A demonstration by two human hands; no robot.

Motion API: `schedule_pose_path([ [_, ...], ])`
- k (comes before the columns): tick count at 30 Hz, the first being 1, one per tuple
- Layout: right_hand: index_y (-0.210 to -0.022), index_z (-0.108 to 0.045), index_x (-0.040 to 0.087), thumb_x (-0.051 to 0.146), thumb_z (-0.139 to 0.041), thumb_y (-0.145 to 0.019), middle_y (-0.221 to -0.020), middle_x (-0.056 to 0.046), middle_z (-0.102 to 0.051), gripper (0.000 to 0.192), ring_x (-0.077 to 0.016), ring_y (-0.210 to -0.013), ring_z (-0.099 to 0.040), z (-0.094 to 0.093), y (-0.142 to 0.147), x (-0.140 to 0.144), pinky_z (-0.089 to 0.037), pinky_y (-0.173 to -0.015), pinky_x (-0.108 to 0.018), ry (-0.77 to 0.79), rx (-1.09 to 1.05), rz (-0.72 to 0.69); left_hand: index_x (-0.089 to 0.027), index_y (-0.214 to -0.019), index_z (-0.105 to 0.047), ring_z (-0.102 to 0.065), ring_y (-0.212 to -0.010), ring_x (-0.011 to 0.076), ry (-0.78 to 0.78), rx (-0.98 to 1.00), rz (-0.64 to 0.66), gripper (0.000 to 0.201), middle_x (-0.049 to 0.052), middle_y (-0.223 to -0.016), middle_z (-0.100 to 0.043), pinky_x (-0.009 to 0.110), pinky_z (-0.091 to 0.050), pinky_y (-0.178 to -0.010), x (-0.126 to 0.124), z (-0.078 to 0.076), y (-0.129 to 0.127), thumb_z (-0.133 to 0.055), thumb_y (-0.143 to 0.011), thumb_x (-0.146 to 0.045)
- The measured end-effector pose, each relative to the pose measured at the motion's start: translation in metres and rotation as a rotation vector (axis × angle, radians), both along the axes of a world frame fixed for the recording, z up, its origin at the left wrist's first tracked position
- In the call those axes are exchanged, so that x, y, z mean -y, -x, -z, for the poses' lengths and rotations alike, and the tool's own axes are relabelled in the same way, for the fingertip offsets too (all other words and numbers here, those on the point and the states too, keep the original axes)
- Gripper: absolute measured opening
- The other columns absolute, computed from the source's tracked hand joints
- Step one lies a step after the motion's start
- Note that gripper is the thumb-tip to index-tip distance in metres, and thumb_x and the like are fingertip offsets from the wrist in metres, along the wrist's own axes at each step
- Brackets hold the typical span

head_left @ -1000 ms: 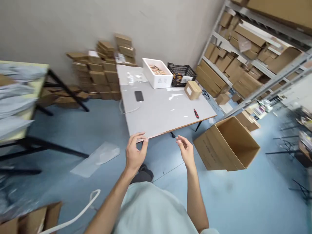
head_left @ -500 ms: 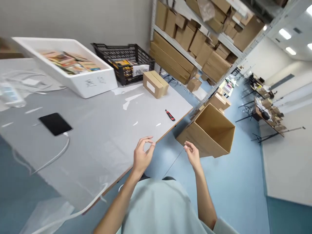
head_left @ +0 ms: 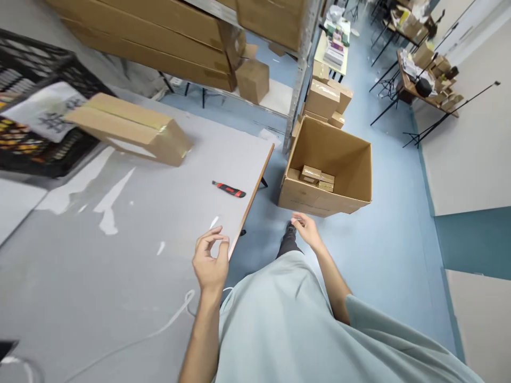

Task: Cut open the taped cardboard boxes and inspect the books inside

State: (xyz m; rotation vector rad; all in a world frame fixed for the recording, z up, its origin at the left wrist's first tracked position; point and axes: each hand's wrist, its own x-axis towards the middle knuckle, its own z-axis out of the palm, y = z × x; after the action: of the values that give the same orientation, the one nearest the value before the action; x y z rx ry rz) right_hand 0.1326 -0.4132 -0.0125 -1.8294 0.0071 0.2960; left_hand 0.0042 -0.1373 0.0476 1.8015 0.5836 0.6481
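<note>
My left hand (head_left: 211, 258) hovers over the table's front edge, fingers curved and thumb apart, with nothing in it. Out over the floor, my right hand (head_left: 306, 230) hangs loosely curled and empty, its thumb a little off the fingers. A black and red utility knife (head_left: 229, 189) lies on the grey table (head_left: 159, 287), beyond my left hand. Farther left sits a closed, taped cardboard box (head_left: 131, 127). In front of my right hand a large cardboard carton (head_left: 319, 201) stands open on the floor, with several small boxes (head_left: 315, 175) inside.
A black plastic crate (head_left: 40, 143) stands at the table's left. Behind the table, a metal shelf (head_left: 301, 74) bears long cartons (head_left: 159, 42). Stacked boxes (head_left: 323, 98) rise behind the open carton. A white cable (head_left: 159, 330) runs over the table's near side.
My view has swung right and closer to the carton, so its small boxes now show. The white tray has left the view. Both hands remain empty.
</note>
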Motion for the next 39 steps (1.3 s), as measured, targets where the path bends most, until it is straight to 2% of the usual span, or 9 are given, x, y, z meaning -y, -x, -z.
schedule_pose_path([
  [4, -0.123, -0.088, 0.023, 0.053, -0.079, -0.1, -0.125, -0.011, -0.09, 0.039, -0.0257, -0.096, -0.085, 0.023, -0.072, 0.031, -0.07, -0.096, -0.043, 0.034, -0.031, 0.021, -0.026, -0.096, -0.063, -0.075, -0.136, 0.0329, -0.016, -0.116, 0.064, 0.017, 0.014, -0.13, -0.077, 0.058, -0.058, -0.126, 0.04, 0.018, -0.071, -0.07, -0.098, -0.041],
  [8, -0.128, -0.086, 0.022, 0.047, -0.071, -0.106, -0.126, -0.011, -0.09, 0.037, -0.028, -0.11, -0.084, 0.04, -0.148, 0.084, -0.067, -0.105, -0.043, 0.106, -0.006, 0.077, -0.027, -0.093, -0.058, -0.076, -0.131, 0.031, 0.005, -0.227, 0.179, 0.013, 0.013, -0.13, -0.077, 0.054, -0.062, -0.119, 0.084, 0.027, -0.143, -0.065, -0.096, -0.037],
  [13, -0.136, -0.084, 0.016, 0.033, -0.058, -0.113, -0.141, -0.02, -0.084, 0.038, -0.0317, -0.126, -0.08, 0.067, -0.214, 0.159, -0.058, -0.118, -0.044, 0.489, -0.063, 0.136, -0.027, -0.095, -0.063, -0.075, -0.134, 0.0298, -0.025, -0.373, 0.436, 0.013, 0.012, -0.134, -0.079, 0.051, -0.06, -0.121, 0.126, 0.025, -0.217, -0.06, -0.102, -0.037],
  [16, -0.142, -0.082, 0.017, 0.032, -0.052, -0.118, -0.138, -0.019, -0.085, 0.042, -0.0315, -0.126, -0.08, 0.086, -0.235, 0.189, -0.056, -0.115, -0.039, 0.711, -0.223, 0.106, -0.026, -0.102, -0.069, -0.076, -0.131, 0.0304, -0.025, -0.41, 0.552, 0.016, 0.012, -0.132, -0.081, 0.051, -0.059, -0.122, 0.138, 0.032, -0.255, -0.061, -0.105, -0.04],
  [21, -0.138, -0.085, 0.02, 0.037, -0.05, -0.122, -0.118, -0.017, -0.089, 0.042, -0.0315, -0.111, -0.082, 0.109, -0.249, 0.191, -0.055, -0.101, -0.035, 0.911, -0.422, 0.12, -0.025, -0.108, -0.074, -0.078, -0.124, 0.0311, -0.078, -0.543, 0.748, 0.021, 0.011, -0.125, -0.084, 0.047, -0.059, -0.117, 0.151, 0.077, -0.327, -0.057, -0.105, -0.038],
  [26, -0.118, -0.088, 0.023, 0.043, -0.048, -0.122, -0.104, -0.013, -0.088, 0.045, -0.0269, -0.096, -0.079, 0.116, -0.259, 0.169, -0.047, -0.086, -0.031, 1.061, -0.54, 0.175, -0.02, -0.111, -0.08, -0.08, -0.118, 0.0359, -0.445, -0.943, 1.021, 0.036, 0.02, -0.12, -0.085, 0.044, -0.058, -0.103, 0.174, 0.125, -0.401, -0.046, -0.114, -0.032],
  [31, -0.107, -0.086, 0.023, 0.041, -0.053, -0.121, -0.091, -0.007, -0.084, 0.04, -0.0213, -0.082, -0.07, 0.114, -0.255, 0.165, -0.034, -0.074, -0.027, 1.159, -0.639, 0.151, -0.015, -0.109, -0.087, -0.083, -0.108, 0.0431, -0.532, -1.199, 1.08, 0.045, 0.026, -0.112, -0.086, 0.047, -0.057, -0.092, 0.182, 0.156, -0.425, -0.046, -0.114, -0.033],
  [35, -0.103, -0.084, 0.023, 0.039, -0.052, -0.12, -0.087, -0.004, -0.08, 0.04, -0.0185, -0.076, -0.064, 0.115, -0.253, 0.165, -0.026, -0.069, -0.027, 1.199, -0.68, 0.112, -0.018, -0.11, -0.089, -0.083, -0.111, 0.0428, -0.569, -1.274, 1.082, 0.046, 0.023, -0.119, -0.087, 0.045, -0.055, -0.089, 0.185, 0.162, -0.421, -0.046, -0.112, -0.035],
  [39, -0.106, -0.084, 0.024, 0.041, -0.051, -0.121, -0.092, -0.004, -0.083, 0.04, -0.0191, -0.082, -0.069, 0.116, -0.261, 0.163, -0.027, -0.069, -0.027, 1.203, -0.703, 0.08, -0.022, -0.109, -0.09, -0.083, -0.109, 0.0384, -0.632, -1.316, 1.056, 0.044, 0.019, -0.117, -0.087, 0.039, -0.051, -0.084, 0.187, 0.164, -0.425, -0.048, -0.112, -0.036],
])
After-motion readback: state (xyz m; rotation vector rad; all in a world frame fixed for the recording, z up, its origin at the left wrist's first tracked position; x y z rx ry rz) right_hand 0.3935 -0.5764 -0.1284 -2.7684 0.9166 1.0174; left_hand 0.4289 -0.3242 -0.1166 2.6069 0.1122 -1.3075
